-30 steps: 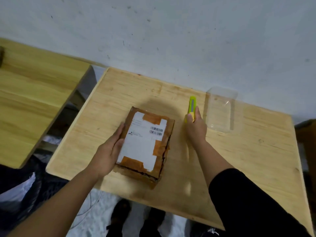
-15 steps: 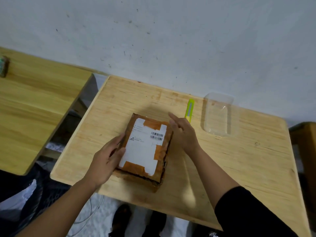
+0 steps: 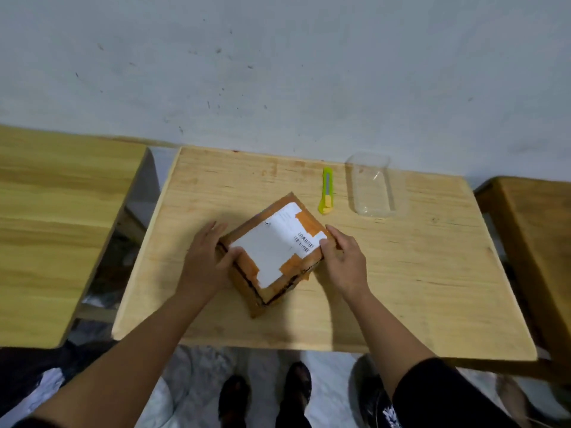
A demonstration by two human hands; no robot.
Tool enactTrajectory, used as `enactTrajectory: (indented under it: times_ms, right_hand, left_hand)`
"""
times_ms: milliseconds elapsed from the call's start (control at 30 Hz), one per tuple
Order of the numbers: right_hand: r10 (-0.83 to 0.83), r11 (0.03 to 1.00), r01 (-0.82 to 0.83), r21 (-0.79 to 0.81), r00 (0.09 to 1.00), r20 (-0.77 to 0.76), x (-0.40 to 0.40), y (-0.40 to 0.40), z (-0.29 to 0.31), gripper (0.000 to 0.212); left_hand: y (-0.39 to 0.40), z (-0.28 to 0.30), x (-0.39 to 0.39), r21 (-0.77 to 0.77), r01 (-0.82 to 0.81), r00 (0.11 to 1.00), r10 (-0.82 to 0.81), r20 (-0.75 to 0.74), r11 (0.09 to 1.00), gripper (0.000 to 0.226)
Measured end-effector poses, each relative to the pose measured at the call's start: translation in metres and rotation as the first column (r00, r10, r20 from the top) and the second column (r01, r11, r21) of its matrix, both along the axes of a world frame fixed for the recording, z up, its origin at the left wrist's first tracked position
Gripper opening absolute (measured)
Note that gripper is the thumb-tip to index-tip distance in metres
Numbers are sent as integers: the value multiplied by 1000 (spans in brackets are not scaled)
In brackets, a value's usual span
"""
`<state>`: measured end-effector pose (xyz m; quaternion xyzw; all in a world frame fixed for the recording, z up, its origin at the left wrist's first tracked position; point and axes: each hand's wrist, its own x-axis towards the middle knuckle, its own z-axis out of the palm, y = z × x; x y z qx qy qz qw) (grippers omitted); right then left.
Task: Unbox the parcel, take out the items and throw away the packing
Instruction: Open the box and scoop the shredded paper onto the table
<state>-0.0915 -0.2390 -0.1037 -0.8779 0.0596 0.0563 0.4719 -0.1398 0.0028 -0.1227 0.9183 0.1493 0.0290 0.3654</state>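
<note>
A brown cardboard parcel [image 3: 272, 248] with a white label, a barcode and orange tape lies turned cornerwise on the small wooden table [image 3: 417, 273]. My left hand [image 3: 207, 261] grips its left corner, thumb on top. My right hand [image 3: 343, 261] holds its right corner, thumb on the label near the barcode. A yellow-green utility knife [image 3: 327, 190] lies on the table beyond the parcel, untouched.
A clear plastic container [image 3: 374, 186] lies to the right of the knife near the wall. A second wooden table [image 3: 55, 230] stands to the left and a wooden stool [image 3: 534, 223] to the right. My feet show below the table's near edge.
My right hand left the knife on the table and came to the parcel's right side. Both hands have turned the parcel so that a corner points at me.
</note>
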Motion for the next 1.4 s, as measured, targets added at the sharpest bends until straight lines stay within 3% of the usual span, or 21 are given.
enactTrajectory:
  times_ms: [100, 200, 267, 400, 600, 833, 967, 1067, 1233, 1333, 1400]
  right_hand:
    - [-95, 995, 96, -15, 995, 36, -39, 0, -2, 37]
    - [-154, 988, 154, -4, 987, 45, -76, 6, -2, 40]
    - [-167, 985, 169, -37, 985, 46, -95, 11, -5, 45]
    - [-205, 974, 209, -90, 977, 52, -110, 16, -12, 53]
    - [-204, 960, 231, -159, 964, 173, -104, 22, 5, 45]
    - [-207, 978, 210, 9, 952, 225, -69, 23, 32, 44]
    - [12, 994, 14, -110, 972, 233, -32, 18, 37, 45]
    - [208, 944, -176, -277, 974, 87, -6, 13, 23, 48]
    - [284, 847, -299, -439, 953, -101, 21, 11, 17, 46]
    - [368, 783, -342, -519, 928, -56, 26, 12, 31, 52]
    - [453, 768, -432, -473, 888, -76, 23, 12, 39, 71]
  left_hand:
    - [-8, 1, -10, -154, 14, 1000, -10, 24, 988, 64]
    - [-18, 9, -38, -362, 126, 992, -105, 75, 924, 69]
    - [-18, 5, -51, -429, 150, 988, -151, 31, 891, 84]
    - [-12, -3, -52, -411, 121, 986, -158, -57, 903, 105]
    - [-8, -8, -48, -431, 151, 983, -182, -32, 890, 89]
    - [-10, -8, -48, -389, 153, 983, -179, -32, 908, 89]
    - [-11, -9, -48, -381, 148, 984, -174, -35, 913, 91]
    - [-13, -7, -49, -381, 129, 987, -156, -41, 916, 96]
    - [-12, -4, -45, -343, 73, 993, -99, -57, 937, 100]
    - [-13, 9, -33, -190, 183, 982, -172, 74, 965, 90]
    - [-20, 18, -18, -94, 341, 937, -330, 111, 935, 95]
